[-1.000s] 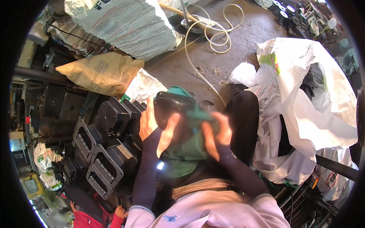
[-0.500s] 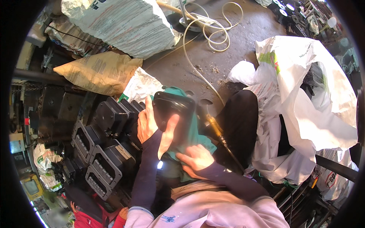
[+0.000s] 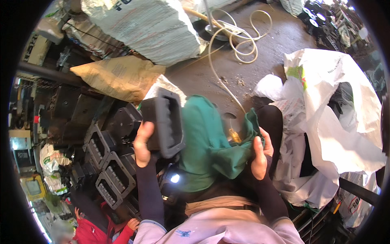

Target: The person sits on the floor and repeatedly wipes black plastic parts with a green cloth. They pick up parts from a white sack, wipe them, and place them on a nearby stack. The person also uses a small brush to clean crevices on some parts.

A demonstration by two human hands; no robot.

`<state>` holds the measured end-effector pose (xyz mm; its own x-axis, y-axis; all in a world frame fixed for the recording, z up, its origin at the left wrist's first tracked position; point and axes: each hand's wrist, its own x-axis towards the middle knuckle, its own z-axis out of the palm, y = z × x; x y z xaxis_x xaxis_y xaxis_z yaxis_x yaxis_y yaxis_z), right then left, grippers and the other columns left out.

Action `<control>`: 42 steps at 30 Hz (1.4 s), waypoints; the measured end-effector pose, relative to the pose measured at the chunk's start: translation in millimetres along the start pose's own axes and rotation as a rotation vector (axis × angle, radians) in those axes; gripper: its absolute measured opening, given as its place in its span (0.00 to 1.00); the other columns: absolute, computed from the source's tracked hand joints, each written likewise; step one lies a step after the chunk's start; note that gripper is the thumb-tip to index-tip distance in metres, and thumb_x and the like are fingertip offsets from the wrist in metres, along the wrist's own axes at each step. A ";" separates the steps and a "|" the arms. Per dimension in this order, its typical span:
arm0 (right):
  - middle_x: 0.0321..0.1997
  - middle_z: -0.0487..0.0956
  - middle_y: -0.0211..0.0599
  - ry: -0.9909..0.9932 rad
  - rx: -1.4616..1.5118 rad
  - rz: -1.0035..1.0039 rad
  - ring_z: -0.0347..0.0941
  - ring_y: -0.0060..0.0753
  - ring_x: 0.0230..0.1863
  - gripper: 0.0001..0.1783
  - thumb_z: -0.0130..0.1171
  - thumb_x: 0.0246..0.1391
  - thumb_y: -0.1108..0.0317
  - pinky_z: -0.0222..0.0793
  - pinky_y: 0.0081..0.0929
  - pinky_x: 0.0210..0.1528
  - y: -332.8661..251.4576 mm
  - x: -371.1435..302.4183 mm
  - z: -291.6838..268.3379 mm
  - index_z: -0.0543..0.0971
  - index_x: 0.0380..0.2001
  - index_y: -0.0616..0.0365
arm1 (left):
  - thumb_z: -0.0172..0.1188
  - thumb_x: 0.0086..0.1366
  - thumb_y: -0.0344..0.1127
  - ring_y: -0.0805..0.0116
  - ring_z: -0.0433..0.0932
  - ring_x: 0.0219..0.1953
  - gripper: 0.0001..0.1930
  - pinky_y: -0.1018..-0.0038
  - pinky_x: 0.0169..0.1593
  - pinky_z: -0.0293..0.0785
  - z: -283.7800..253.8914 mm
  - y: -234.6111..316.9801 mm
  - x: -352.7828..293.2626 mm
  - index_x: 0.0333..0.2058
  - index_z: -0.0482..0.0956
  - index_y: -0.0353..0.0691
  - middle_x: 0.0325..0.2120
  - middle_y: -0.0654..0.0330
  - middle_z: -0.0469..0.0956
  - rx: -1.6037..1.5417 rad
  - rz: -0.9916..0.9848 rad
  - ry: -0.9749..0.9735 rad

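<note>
My left hand (image 3: pixel 143 143) is closed around the side of a black box-shaped plastic housing (image 3: pixel 162 124), its open, rimmed side turned to the right. Fingers behind the housing are hidden. At the right, my right hand (image 3: pixel 261 154) grips the bunched edge of a green cloth (image 3: pixel 203 138), lifting that end. The rest of the cloth drapes over my lap, beside the housing. An amber-handled tool on a hose (image 3: pixel 234 135) shows partly behind the raised cloth.
Several similar black housings (image 3: pixel 115 175) are stacked to my left. A large white sack (image 3: pixel 341 122) stands at the right. Paper sacks (image 3: pixel 122 77) and a coiled pale hose (image 3: pixel 243 44) lie ahead on the floor. Another person in a red sleeve (image 3: pixel 93 229) is at lower left.
The housing has moved left off the cloth and turned, so its open side now shows. My right hand has moved right and raised the cloth's edge.
</note>
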<state>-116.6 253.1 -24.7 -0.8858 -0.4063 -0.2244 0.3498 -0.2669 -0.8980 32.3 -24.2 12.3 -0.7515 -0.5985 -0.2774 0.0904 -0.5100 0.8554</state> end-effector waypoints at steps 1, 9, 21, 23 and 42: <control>0.51 0.81 0.30 0.003 0.016 -0.002 0.74 0.20 0.48 0.21 0.55 0.70 0.63 0.67 0.20 0.55 0.1 2.9 4.6 0.73 0.60 0.61 | 0.52 0.71 0.49 0.57 0.82 0.47 0.28 0.63 0.51 0.80 -13.8 -0.3 0.8 0.61 0.71 0.34 0.49 0.51 0.80 -0.210 -0.001 -0.010; 0.56 0.79 0.36 -0.079 -0.151 -0.224 0.74 0.25 0.54 0.23 0.53 0.71 0.59 0.66 0.25 0.61 -7.4 16.4 28.8 0.72 0.61 0.62 | 0.42 0.78 0.46 0.59 0.83 0.40 0.25 0.66 0.36 0.84 -66.4 -68.3 0.7 0.60 0.70 0.31 0.47 0.48 0.79 -0.838 -0.118 -0.202; 0.74 0.59 0.61 -0.659 -0.901 -0.715 0.49 0.65 0.77 0.40 0.64 0.50 0.77 0.48 0.58 0.75 39.7 -9.7 64.8 0.65 0.67 0.67 | 0.54 0.72 0.52 0.57 0.83 0.42 0.30 0.63 0.43 0.81 -21.3 -80.6 50.8 0.58 0.73 0.29 0.48 0.47 0.81 -0.762 0.116 -1.233; 0.71 0.64 0.62 -0.758 -0.842 -0.815 0.54 0.65 0.75 0.38 0.65 0.47 0.77 0.49 0.63 0.74 40.8 -36.4 59.4 0.69 0.64 0.68 | 0.51 0.73 0.49 0.60 0.82 0.44 0.26 0.64 0.48 0.79 -26.4 -84.0 36.4 0.55 0.75 0.30 0.46 0.48 0.82 -0.573 0.079 -0.767; 0.69 0.68 0.56 -0.351 -0.576 -0.359 0.65 0.48 0.69 0.36 0.35 0.74 0.45 0.56 0.41 0.73 -1.0 -10.9 48.1 0.63 0.67 0.69 | 0.62 0.68 0.39 0.66 0.62 0.66 0.43 0.69 0.70 0.51 40.7 -76.9 -92.3 0.75 0.47 0.39 0.64 0.56 0.65 -0.237 0.313 -0.088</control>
<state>-92.7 215.8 -3.1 -0.7327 -0.6601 0.1656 -0.2406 0.0236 -0.9703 68.1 95.3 -10.1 -0.7158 -0.6978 0.0274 0.4644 -0.4463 0.7649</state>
